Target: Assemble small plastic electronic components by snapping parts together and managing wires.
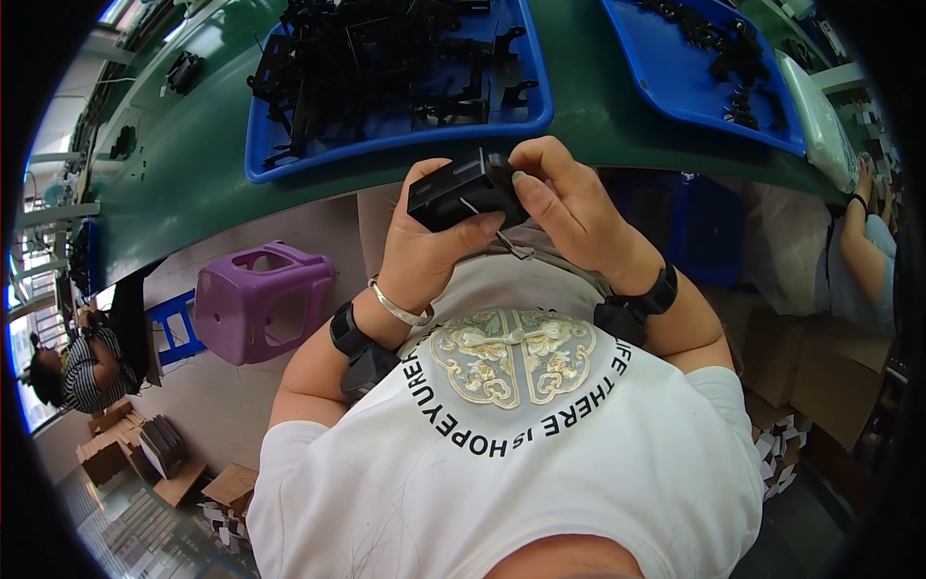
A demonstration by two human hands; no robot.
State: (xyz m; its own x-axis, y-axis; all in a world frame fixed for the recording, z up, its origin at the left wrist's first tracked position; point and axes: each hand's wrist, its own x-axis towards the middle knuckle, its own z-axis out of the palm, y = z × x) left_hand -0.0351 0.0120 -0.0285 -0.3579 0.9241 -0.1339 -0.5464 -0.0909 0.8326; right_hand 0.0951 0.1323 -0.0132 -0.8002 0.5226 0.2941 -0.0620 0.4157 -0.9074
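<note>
Just off the front edge of the green table, a black boxy plastic housing (449, 193) is held up in front of my body. My left hand (429, 241) is wrapped round it from the left and below, thumb along its near side. With bent fingers and thumb, my right hand (579, 212) grips the rounded right end of the same housing. A thin light-coloured wire (511, 246) hangs from its underside near my left thumb. Beyond my hands stands a blue tray (405, 147) heaped with black plastic parts (357, 58); single pieces are hard to tell apart.
Another blue tray (709, 128) with small black parts lies at the right, beside a clear plastic bag (818, 125). A purple stool (256, 304) stands on the floor at left. Another person's arm (861, 241) rests at far right; a seated person (92, 367) is far left.
</note>
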